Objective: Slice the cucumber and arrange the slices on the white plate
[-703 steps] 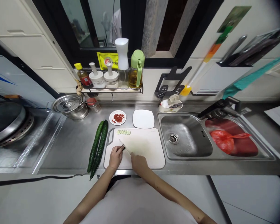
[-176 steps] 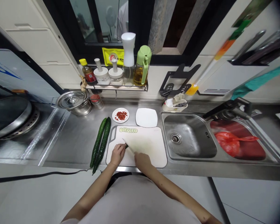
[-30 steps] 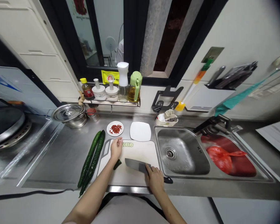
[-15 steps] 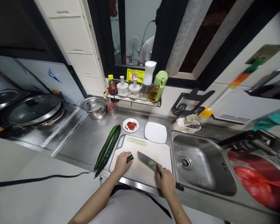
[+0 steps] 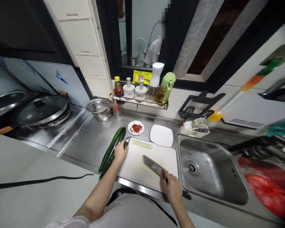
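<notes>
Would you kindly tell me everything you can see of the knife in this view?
The knife has a broad, grey, metal-looking blade narrowing to a point, and a dark handle with a rounded end. The right hand grips it, hiding much of the handle, whose end sticks out past the hand. The blade slants over the white cutting board, its tip aimed away from the person and leftward; whether it touches the board is unclear.

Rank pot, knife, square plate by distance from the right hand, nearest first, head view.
From the right hand:
1. Knife: held in it, blade pointing forward-left.
2. Square plate: ahead, by the far edge of the board.
3. Pot: far left, toward the wall.
</notes>
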The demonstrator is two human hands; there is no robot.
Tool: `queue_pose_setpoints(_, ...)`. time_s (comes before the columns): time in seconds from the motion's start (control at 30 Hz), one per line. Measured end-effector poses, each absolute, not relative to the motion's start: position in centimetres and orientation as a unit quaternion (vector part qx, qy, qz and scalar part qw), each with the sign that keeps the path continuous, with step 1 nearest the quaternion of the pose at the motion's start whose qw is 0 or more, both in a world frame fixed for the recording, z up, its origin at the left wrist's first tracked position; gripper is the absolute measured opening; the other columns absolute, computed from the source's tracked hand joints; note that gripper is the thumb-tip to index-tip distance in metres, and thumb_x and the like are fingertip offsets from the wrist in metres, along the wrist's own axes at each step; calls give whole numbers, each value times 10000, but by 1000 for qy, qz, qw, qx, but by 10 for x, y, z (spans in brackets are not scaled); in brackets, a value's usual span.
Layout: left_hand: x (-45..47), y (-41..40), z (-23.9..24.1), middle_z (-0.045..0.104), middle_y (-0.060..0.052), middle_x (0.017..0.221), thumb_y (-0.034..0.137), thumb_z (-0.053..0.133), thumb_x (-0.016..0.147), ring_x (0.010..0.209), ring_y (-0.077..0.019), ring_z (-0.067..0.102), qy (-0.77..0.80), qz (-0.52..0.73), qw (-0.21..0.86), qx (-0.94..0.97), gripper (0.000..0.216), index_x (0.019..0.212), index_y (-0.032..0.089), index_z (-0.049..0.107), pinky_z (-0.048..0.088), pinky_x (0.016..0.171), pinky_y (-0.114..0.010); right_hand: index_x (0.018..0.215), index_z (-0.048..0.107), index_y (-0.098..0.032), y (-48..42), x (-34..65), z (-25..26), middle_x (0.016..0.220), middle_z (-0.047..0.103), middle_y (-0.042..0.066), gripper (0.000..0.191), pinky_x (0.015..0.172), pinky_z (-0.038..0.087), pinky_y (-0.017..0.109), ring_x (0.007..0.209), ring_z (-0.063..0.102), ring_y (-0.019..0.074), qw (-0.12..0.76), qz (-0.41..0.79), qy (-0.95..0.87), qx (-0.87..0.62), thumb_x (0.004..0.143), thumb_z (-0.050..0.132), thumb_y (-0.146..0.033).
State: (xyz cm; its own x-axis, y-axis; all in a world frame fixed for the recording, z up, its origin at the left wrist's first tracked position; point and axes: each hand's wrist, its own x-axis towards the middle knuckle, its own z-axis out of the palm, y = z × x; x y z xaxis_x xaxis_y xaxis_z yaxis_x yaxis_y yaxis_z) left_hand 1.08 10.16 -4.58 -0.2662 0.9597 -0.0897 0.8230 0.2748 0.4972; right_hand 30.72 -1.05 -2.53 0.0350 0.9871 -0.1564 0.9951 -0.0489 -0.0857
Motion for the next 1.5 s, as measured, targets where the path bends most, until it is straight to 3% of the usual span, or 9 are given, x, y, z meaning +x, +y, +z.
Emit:
queue_pose_setpoints(0.4, 14, 123, -51, 632, -107, 1124, 342, 516, 882, 1113, -272, 509, 787, 66, 125, 601, 401, 1272, 249, 534, 329, 932, -394, 1274, 592, -240, -14, 309, -26, 917, 678, 57, 391, 788, 384, 296, 899, 600, 203, 18, -94, 680, 727, 911, 445, -260)
queue_pose_setpoints(0.63, 12, 119, -52, 573, -124, 1158, 321, 532, 874, 1125, -282, 489, 787, 82, 113, 601, 422, 1286, 230, 538, 344, 934, -395, 1271, 594, -252, -12, 307, -22, 947, 679, 53, 383, 812, 369, 298, 924, 588, 202, 26, -115, 660, 742, 931, 420, -278)
queue_pose_setpoints(0.8, 17, 111, -49, 553, -125, 1179, 364, 512, 888, 1134, -283, 489, 779, 131, 106, 604, 509, 1377, 236, 457, 353, 940, -404, 1298, 569, -258, -12, 308, -23, 985, 673, 51, 406, 829, 363, 286, 933, 582, 190, 33, -126, 653, 746, 911, 446, -246)
queue_pose_setpoints(1.07, 69, 111, -55, 578, -98, 1159, 366, 485, 907, 1112, -254, 517, 687, 170, 183, 683, 411, 1293, 244, 550, 357, 959, -375, 1301, 563, -249, -20, 312, -17, 997, 669, 54, 423, 862, 349, 290, 989, 573, 193, 42, -132, 624, 769, 890, 470, -218)
queue_pose_setpoints(1.5, 134, 148, -56, 551, -97, 1139, 321, 459, 922, 1094, -248, 496, 599, 56, 201, 773, 338, 1222, 263, 605, 340, 941, -372, 1358, 492, -208, -23, 316, -19, 1123, 652, 108, 447, 853, 400, 325, 1073, 567, 235, 54, -140, 543, 826, 925, 443, -303)
